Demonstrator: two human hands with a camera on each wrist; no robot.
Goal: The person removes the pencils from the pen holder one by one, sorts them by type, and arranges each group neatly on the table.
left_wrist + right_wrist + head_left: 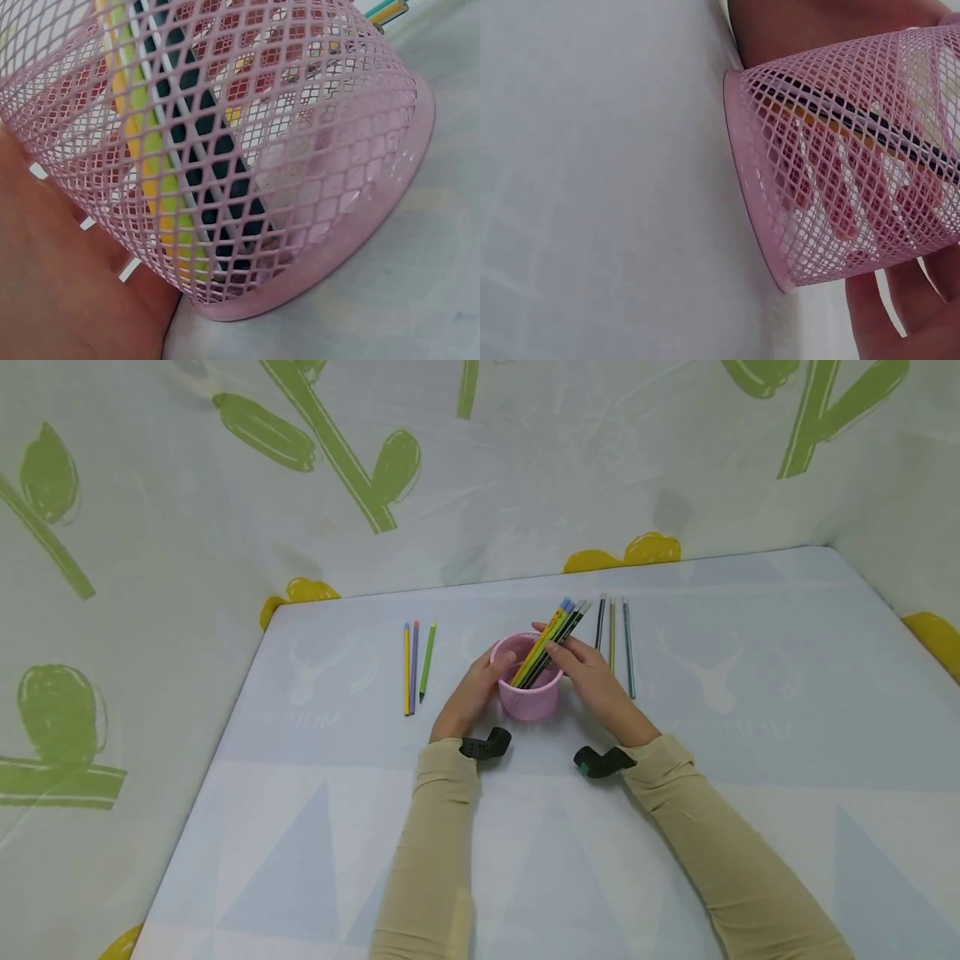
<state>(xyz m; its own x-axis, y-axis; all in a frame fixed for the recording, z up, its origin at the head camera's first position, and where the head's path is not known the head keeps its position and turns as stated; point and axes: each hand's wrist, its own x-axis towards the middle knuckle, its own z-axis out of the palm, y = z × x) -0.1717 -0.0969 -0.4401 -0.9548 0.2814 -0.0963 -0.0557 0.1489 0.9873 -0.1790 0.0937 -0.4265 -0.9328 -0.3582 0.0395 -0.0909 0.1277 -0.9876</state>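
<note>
In the head view a pink mesh pencil holder (pixel 528 702) stands at mid-table between both hands. My left hand (pixel 474 687) grips its left side, thumb over the rim. Several pencils (pixel 550 645), yellow, green and black, slant inside it, their upper ends leaning right past the rim. My right hand (pixel 592 681) pinches them near the rim between thumb and forefinger. Through the mesh, the left wrist view shows their lower ends (pixel 217 202) at the base. Beside the holder in the right wrist view are the right fingers (pixel 866 307).
Left of the holder lie a yellow pencil (pixel 407 668), a purple pencil (pixel 415 668) and a green pencil (pixel 427 660). Right of it lie a black pencil (pixel 600 620), a gold pencil (pixel 612 635) and a teal pencil (pixel 628 647). A patterned cloth (pixel 495 485) rises behind the table.
</note>
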